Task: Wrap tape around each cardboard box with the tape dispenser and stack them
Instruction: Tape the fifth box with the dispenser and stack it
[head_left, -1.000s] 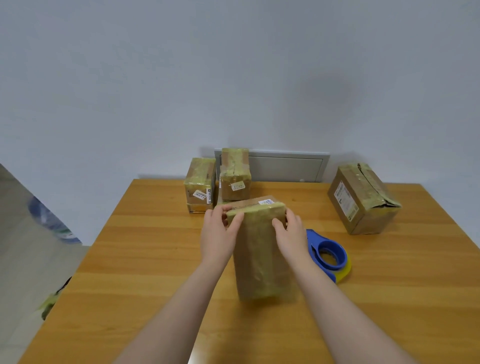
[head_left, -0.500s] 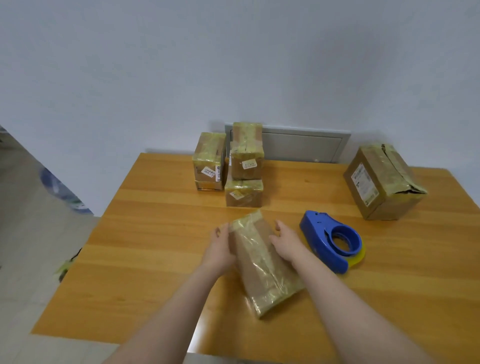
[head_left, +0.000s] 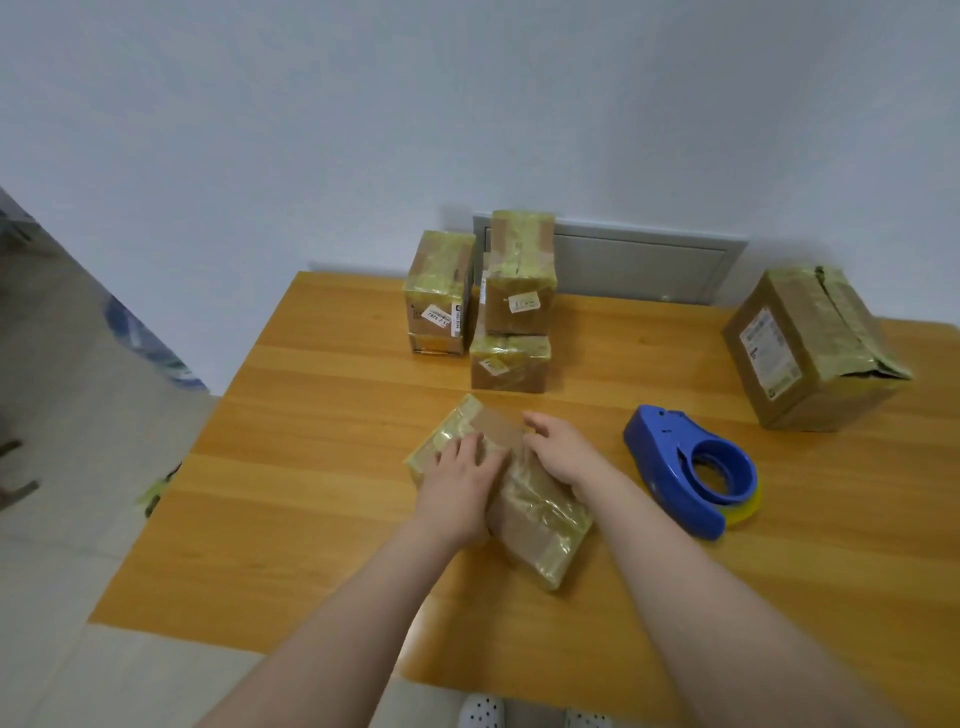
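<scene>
A long flat cardboard box, wrapped in yellowish tape, lies flat and askew on the wooden table. My left hand rests on its top with fingers spread flat. My right hand lies against its far right side, fingers relaxed. The blue tape dispenser with a yellowish roll sits on the table just right of my right hand, untouched. Three taped boxes stand at the back: one upright, and one stacked on another.
A larger taped box with a torn flap sits at the table's far right. A grey panel is on the wall behind the boxes. The table's near edge is close to my body; floor lies to the left.
The long box went from standing upright between my hands to lying flat on the table. My left hand moved from its side onto its top.
</scene>
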